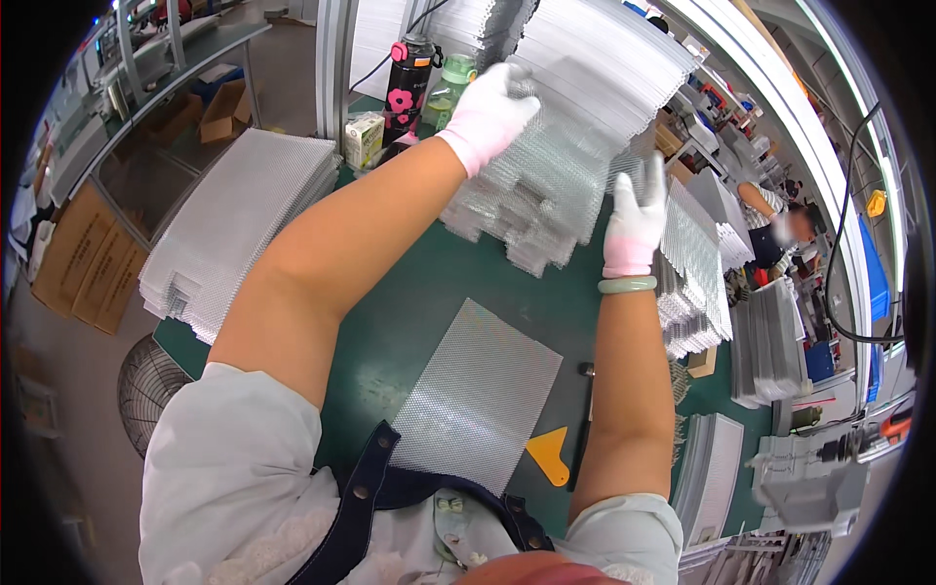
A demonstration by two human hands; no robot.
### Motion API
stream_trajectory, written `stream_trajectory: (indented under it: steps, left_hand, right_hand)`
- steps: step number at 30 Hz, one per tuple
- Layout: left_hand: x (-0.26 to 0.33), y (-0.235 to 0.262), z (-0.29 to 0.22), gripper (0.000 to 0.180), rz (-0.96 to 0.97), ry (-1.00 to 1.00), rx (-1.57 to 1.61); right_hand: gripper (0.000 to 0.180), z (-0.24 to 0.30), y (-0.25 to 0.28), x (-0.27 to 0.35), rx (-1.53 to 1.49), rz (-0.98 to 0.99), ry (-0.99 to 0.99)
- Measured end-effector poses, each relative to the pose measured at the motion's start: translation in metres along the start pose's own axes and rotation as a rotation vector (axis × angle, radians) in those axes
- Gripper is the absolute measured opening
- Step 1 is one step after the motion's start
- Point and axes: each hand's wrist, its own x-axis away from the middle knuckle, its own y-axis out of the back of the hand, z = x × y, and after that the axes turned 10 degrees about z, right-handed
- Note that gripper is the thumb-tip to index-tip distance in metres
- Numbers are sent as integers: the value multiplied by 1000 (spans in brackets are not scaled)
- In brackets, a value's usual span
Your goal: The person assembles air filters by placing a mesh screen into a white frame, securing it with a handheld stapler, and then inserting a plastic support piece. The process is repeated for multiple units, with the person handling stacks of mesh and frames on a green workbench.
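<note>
Hands gloved: left hand [487,112] grips top of mesh stack [561,146] at table [400,322] rear; right hand [636,229] flat, open against its side. One sheet [478,390] lies near; stacks remain.

head view | worn on the person's head | looks steeply down, close over the green worktop [409,322] | fisheye, bent edges

You have bright, even light from above; shadows under your forearms are soft. Beyond your left hand [485,115] the mesh stack [595,88] glares white. Edges bend strongly, corners black.
</note>
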Motion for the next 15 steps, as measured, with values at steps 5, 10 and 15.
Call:
stream_trajectory:
  steps: [5,10,15]
  left_hand:
    - [52,26,-54,52,346,30,913]
    - [129,38,-86,36,370,200,400]
    - [267,34,-121,31,405,148,-255]
  right_hand:
    - [90,76,31,20,-349,-103,80]
    - [87,132,50,119,-401,-3,-105]
    - [68,196,52,241,-237,7,-492]
